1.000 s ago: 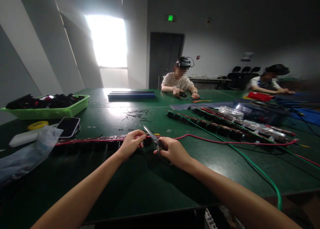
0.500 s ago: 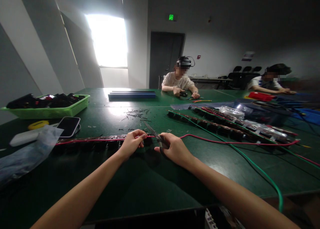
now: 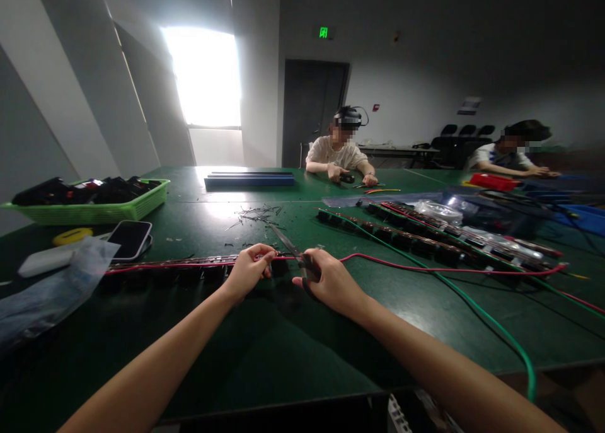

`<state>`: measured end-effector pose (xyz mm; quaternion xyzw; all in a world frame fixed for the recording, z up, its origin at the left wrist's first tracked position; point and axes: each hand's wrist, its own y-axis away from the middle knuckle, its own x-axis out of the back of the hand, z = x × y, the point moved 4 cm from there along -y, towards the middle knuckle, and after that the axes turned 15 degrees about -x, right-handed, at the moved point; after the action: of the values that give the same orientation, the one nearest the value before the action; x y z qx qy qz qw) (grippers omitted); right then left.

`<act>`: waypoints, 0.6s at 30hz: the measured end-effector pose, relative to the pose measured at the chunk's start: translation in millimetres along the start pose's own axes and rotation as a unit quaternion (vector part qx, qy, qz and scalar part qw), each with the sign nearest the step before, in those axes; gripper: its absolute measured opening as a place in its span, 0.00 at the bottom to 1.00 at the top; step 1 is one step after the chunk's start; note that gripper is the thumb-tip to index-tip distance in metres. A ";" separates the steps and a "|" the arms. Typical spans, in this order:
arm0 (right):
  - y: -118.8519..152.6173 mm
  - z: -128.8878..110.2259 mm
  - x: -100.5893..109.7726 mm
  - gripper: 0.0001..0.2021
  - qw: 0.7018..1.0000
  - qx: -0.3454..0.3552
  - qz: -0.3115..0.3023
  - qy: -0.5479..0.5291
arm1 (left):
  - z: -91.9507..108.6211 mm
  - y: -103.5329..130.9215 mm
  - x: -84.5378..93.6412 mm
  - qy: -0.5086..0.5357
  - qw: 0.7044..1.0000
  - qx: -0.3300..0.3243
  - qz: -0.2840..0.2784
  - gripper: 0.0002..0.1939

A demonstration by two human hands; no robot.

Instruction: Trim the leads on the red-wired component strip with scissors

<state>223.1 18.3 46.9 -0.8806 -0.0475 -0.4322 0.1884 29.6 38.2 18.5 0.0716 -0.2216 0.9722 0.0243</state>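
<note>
**Two hands at a black strip (image 3: 189, 272), one pair of scissors (image 3: 302, 263) in the right hand (image 3: 333, 280)**

At the far left, one green basket (image 3: 94, 213) holds several black parts, too heaped to count. Nearer are one yellow item (image 3: 72, 236), one white item (image 3: 42, 262), one phone (image 3: 130, 239) and one clear bag (image 3: 57, 288).

The strip lies across the near part of the table (image 3: 227, 363), with one red wire (image 3: 406, 266) along it. At its right end, the left hand (image 3: 249, 270) has thumb and forefinger pinched together, with no visible gap; whether something thin is between them, I cannot tell. Beyond are two or more blue bars (image 3: 249, 181) and one loose heap of dark clippings (image 3: 258, 217), too many to count.

Just right of the left hand, the right hand's fingers curl around the scissors' handles, the blades pointing away and to the left. How far the blades are open is unclear.

Across the table, one person (image 3: 335, 152) rests both arms on it, near a few short coloured wires (image 3: 382, 191). Further right lie at least two more strips (image 3: 401, 237), one long green wire (image 3: 472, 300), one red item (image 3: 493, 181) and another person (image 3: 501, 159).
</note>
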 end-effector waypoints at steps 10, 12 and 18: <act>3.7 -2.4 -3.2 0.25 0.999 0.000 -0.006 0.032 | -0.4 -0.2 -0.3 0.004 1.000 -0.001 -0.005 0.13; 3.9 -1.4 -4.9 0.25 0.999 -0.003 -0.014 0.038 | -1.3 -0.7 -0.2 0.001 1.000 -0.001 -0.008 0.12; 4.1 2.1 -10.1 0.20 0.998 -0.025 -0.033 0.050 | 0.3 -1.0 0.1 0.001 1.000 -0.021 -0.011 0.11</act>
<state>219.4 16.0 36.7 -0.8603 -0.0567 -0.4827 0.1542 29.7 38.9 19.2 0.0723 -0.2413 0.9670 0.0369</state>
